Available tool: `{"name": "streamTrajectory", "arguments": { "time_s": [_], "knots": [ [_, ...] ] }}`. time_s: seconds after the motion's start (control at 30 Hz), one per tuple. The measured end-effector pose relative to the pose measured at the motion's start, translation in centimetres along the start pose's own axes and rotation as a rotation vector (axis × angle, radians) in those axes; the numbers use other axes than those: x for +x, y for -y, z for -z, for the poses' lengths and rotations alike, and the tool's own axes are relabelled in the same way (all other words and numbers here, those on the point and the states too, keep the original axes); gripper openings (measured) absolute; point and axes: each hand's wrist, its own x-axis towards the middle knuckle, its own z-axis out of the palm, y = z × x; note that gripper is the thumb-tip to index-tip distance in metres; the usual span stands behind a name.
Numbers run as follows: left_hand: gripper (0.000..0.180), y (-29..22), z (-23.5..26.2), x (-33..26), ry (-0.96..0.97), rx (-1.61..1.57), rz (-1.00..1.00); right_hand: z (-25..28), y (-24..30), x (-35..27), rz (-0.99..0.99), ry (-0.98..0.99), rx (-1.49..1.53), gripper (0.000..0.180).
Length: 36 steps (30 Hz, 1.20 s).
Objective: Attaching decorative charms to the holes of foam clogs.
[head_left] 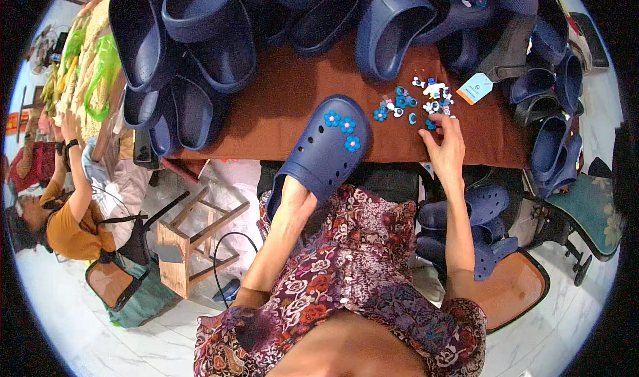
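A navy blue clog (324, 147) with round holes rests against the front edge of the brown cloth-covered table, toe pointing away from me. Several blue flower charms (347, 125) with pink centres are set in its toe. My left hand (299, 196) is inside the clog's heel opening and holds it up; its fingers are hidden in the shoe. To the right lies a loose pile of small shoe charms (436, 96), mostly blue, white and black. My right hand (446, 147) reaches to the pile's near edge, thumb and forefinger apart beside a blue charm.
Several navy clogs (207, 44) crowd the table's back and left, others (552, 144) the right. A white-and-orange tag (474, 89) lies beyond the pile. Below are a wooden stool (190, 244), more clogs (486, 207) and a chair (512, 290). Another person (70, 220) works at left.
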Motion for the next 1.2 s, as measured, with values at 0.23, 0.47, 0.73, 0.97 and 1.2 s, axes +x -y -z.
{"name": "streamTrajectory", "arguments": {
  "time_s": [0.23, 0.47, 0.73, 0.97, 1.2],
  "knots": [
    [0.04, 0.2, -2.3, -0.6, -0.118, 0.109, -0.031, -0.6, -0.6, 0.2, -0.029, -0.015, -0.013, 0.02],
    [0.041, 0.8, -1.4, 0.8, 0.064, 0.02, -0.044, 0.2, 2.1, -0.7, 0.059, -0.07, 0.119, 0.015],
    [0.041, 0.8, -2.1, 1.1, -0.018, 0.041, -0.038, -3.7, 6.9, -4.3, -0.14, 0.305, 0.893, 0.017],
    [0.043, 0.7, -2.6, 0.5, 0.007, 0.091, -0.069, -4.8, 8.9, -4.8, -0.165, 0.413, 0.919, 0.019],
    [0.045, 1.1, -1.4, 0.7, 0.077, 0.149, -0.093, -5.4, 8.3, -4.4, -0.275, 0.391, 1.075, 0.019]
  ]
}}
